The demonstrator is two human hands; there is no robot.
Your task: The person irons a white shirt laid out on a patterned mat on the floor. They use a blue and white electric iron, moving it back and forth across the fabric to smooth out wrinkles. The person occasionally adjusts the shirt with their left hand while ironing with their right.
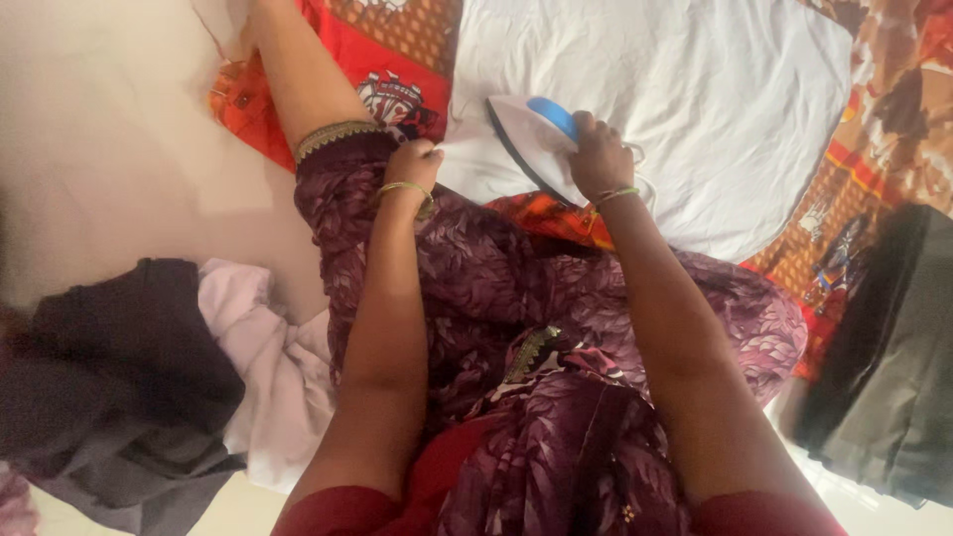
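I sit on the floor in maroon patterned clothing, with one leg stretched forward. My right hand [599, 159] grips the blue handle of a white clothes iron [531, 139], which rests on a white cloth [715, 89]. My left hand [414, 164] pinches the near edge of that white cloth beside the iron's tip. Both wrists wear thin bangles. The white cloth lies spread over an orange and red patterned blanket [884, 129].
A heap of dark grey and pale pink garments [159, 377] lies on the floor at the left. A dark folded garment [893, 347] lies at the right edge. My bare lower leg [298, 69] reaches toward the top left.
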